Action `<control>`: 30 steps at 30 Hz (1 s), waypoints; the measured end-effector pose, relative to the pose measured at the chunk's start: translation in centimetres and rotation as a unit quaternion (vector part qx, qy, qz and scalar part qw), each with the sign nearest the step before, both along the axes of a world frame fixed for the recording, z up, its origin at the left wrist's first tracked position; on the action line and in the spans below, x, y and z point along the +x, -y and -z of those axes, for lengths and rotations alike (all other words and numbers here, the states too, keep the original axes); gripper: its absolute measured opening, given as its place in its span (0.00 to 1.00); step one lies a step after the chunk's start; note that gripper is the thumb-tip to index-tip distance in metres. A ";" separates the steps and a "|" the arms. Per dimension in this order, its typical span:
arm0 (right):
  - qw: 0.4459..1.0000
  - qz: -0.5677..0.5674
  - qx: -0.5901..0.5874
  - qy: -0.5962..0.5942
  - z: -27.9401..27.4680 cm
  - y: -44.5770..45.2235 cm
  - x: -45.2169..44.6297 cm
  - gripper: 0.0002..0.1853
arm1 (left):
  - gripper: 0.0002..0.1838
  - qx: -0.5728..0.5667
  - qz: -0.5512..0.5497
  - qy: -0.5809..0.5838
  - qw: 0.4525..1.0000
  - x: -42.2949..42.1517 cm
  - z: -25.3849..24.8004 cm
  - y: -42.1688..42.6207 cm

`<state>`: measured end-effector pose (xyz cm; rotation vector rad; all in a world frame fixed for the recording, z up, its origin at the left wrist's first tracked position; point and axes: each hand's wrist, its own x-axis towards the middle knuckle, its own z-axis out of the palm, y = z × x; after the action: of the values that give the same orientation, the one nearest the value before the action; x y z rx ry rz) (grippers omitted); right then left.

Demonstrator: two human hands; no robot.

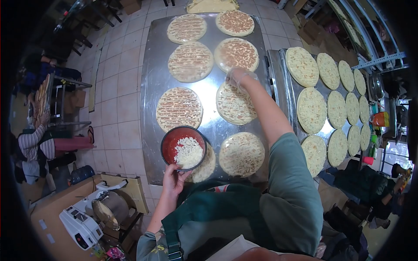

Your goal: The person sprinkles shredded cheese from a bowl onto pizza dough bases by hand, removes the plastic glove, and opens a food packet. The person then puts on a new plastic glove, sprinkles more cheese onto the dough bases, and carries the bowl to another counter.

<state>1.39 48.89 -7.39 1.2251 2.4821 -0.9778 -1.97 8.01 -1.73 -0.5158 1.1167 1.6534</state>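
My left hand (pixel 174 179) grips the rim of a bowl (pixel 165 148), dark outside and red inside, with the thumb over its edge. Crumbled white cheese (pixel 188 152) lies in the bowl. My right hand (pixel 240 79), in a thin clear plastic glove, is over the far edge of a round flatbread (pixel 235 104) with white crumbs on top. Its fingers look drawn together and point down; what they hold, if anything, is hidden. Just beyond it lies a browner flatbread (pixel 236 53). The bowl partly covers another flatbread (pixel 204 167).
Several round flatbreads lie on the metal table (pixel 209 98). To the right, a second metal surface (pixel 285 93) holds rows of paler rounds. A white slicer-like machine (pixel 82 222) stands lower left. A person in a striped sleeve (pixel 32 141) is at far left.
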 end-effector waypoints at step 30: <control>0.972 0.005 -0.177 -0.152 -4.8 5.6 6.3 0.09 | 0.21 0.022 -0.027 0.042 0.999 0.4 -0.6 3.0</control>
<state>7.68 43.33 -2.58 1.0366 2.3614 -1.6342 -1.61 4.98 -1.16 -0.5854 1.0102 1.6839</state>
